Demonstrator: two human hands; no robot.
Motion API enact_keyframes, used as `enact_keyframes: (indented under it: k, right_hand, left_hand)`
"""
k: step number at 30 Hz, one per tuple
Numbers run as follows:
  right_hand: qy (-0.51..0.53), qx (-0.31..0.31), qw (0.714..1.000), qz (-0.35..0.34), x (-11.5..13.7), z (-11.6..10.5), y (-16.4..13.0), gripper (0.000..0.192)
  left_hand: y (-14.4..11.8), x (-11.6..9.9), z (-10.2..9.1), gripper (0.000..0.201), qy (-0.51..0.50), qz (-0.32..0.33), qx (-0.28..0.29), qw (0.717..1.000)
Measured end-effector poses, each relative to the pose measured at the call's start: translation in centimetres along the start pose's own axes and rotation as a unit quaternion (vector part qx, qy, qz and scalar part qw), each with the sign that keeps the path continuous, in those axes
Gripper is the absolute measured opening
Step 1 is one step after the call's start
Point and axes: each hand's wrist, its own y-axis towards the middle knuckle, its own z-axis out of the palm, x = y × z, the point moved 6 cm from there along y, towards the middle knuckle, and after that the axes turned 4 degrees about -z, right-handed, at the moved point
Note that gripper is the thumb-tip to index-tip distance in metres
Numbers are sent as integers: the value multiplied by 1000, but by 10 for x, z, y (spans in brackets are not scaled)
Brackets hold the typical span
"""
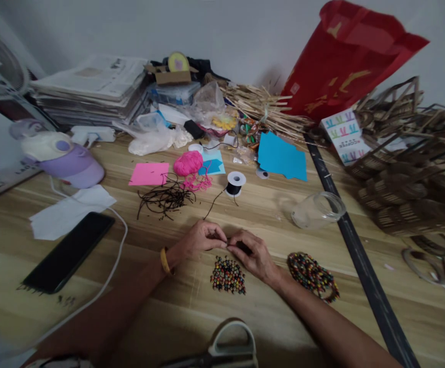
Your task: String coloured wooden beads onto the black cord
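Note:
My left hand [201,238] and my right hand [252,254] meet fingertip to fingertip over the wooden table [398,286]. Both pinch a thin black cord [211,204] that runs up to a black spool [234,183]; whether a bead is between the fingers I cannot tell. Right below the hands lies a loose pile of coloured beads [228,275]. A strung bundle of coloured beads [313,275] lies beside my right wrist. A yellow band circles my left wrist.
A clear jar [318,210] lies on its side right of the spool. Cut black cords [165,198], pink yarn [188,163], pink and blue paper lie behind. A black phone [69,251] and white cable are at left, scissors [230,350] at the near edge, woven baskets [406,179] at right.

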Motion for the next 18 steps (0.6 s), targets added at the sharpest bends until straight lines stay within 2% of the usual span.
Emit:
enact_keyframes:
  k: [12,18]
  right_hand:
    - [-14,-2,999,-36,3,0,0,4]
    - [-36,-17,999,-18,2,0,1,3]
  left_hand:
    - [-2,-5,2,12,50,21,3,999]
    - [-2,-4,1,14,67,29,15,997]
